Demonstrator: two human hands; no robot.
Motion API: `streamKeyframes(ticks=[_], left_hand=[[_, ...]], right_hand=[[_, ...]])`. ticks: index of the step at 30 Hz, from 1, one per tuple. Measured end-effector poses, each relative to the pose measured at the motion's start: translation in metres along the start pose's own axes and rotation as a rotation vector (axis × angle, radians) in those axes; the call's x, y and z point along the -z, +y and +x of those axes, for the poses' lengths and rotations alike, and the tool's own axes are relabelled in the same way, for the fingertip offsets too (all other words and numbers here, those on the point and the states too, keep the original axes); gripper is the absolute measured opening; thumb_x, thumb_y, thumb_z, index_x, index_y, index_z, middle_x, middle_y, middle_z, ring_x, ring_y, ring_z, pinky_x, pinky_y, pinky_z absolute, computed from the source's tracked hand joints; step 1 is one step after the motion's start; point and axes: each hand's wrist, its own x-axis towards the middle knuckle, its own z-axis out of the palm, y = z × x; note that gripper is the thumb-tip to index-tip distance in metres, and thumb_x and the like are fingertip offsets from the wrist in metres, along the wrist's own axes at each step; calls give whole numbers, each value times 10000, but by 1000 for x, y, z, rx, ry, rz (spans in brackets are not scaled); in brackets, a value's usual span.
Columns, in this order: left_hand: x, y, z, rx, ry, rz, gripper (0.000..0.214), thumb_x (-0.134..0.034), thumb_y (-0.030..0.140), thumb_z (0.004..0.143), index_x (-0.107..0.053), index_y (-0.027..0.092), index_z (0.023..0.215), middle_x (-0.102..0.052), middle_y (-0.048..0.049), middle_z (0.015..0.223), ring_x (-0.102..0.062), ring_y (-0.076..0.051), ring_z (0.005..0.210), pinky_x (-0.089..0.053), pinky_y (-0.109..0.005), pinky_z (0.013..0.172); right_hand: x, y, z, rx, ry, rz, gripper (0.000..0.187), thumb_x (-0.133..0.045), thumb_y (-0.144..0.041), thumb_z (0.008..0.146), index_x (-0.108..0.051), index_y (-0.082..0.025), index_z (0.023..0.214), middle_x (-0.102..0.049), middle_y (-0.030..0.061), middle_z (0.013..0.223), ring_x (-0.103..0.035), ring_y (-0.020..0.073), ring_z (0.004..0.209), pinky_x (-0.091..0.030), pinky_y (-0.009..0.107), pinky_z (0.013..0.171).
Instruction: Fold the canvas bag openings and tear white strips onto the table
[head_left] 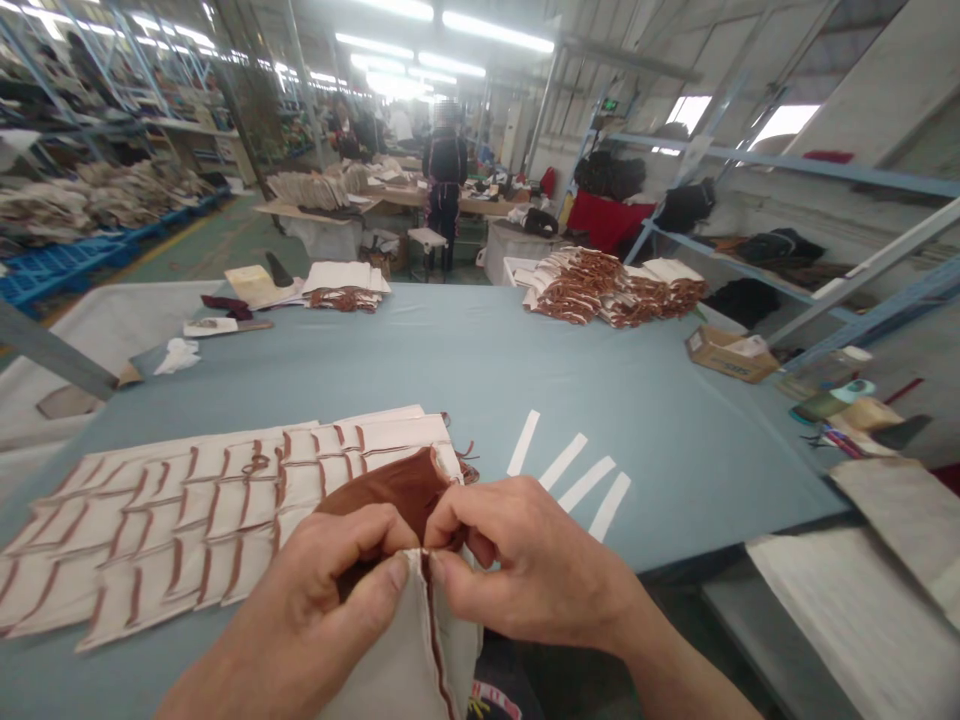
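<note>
A cream fabric piece (397, 650) with a brown lining and a dark brown seam hangs between my two hands at the table's near edge. My left hand (322, 590) pinches its top edge just left of the seam, thumb against forefinger. On the other side of the seam, my right hand (517, 560) pinches the same edge, its fingertips almost touching the left ones. Brown lining (390, 485) shows behind the fingers. Left of my hands, rows of overlapping cream pieces with brown edges (225, 500) cover the table. Several white strips (574, 487) lie to the right.
The blue-covered table (450, 350) carries a cream stack (345, 285) at the back left and brown-and-cream bundles (600, 290) at the back right. A cardboard box (731, 352) stands by the right edge. Shelving (795, 270) lines the right wall. A person (444, 180) stands further back.
</note>
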Motion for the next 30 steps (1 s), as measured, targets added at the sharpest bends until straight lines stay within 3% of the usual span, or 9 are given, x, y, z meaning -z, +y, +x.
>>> streamKeyframes(ticks=[3,7,10,13,18,26,30], left_hand=[[6,-7,3,88,-84,-101,309,-547,386,935,-601,214,684,-563,43,652,-525,-139,619,-398,-244,569],[11,-11,8,100,-165,-205,317,-591,462,892,-553,217,696,-494,54,650,-457,-129,594,-358,-238,524],[12,-9,8,112,-156,-92,284,-618,398,867,-530,220,664,-458,67,621,-413,-120,573,-322,-242,518],[10,-10,8,78,-112,-31,254,-541,335,907,-568,217,684,-507,57,636,-452,-126,596,-339,-247,549],[8,-12,13,116,-118,-68,269,-498,397,889,-545,224,688,-501,45,649,-465,-144,619,-363,-264,566],[21,-1,20,180,-277,103,225,-508,387,880,-520,229,720,-505,41,697,-477,-154,667,-346,-274,596],[28,0,19,72,-290,246,203,-509,295,881,-506,227,689,-460,69,630,-442,-118,588,-296,-259,543]], right_hand=[[-4,-1,2,-25,-12,93,113,-616,-110,765,-602,-211,715,-508,-92,576,-393,71,489,-334,218,548],[-10,-2,4,-43,-13,114,104,-597,-121,757,-587,-213,709,-507,-87,582,-404,75,497,-336,221,554],[-12,0,5,-63,-12,99,102,-595,-128,763,-580,-216,712,-515,-81,591,-421,82,514,-346,226,570],[-12,5,6,-94,-35,128,103,-600,-141,786,-573,-215,721,-492,-86,588,-422,82,519,-341,226,572],[-13,13,9,-151,-68,178,93,-610,-152,813,-582,-207,744,-520,-80,620,-458,81,541,-315,225,566],[-8,11,11,-86,-106,58,128,-632,-107,835,-587,-209,772,-542,-75,647,-459,89,557,-317,243,601],[-4,11,9,-30,-181,12,104,-598,-138,922,-634,-199,845,-620,-41,693,-525,114,602,-343,252,629]])
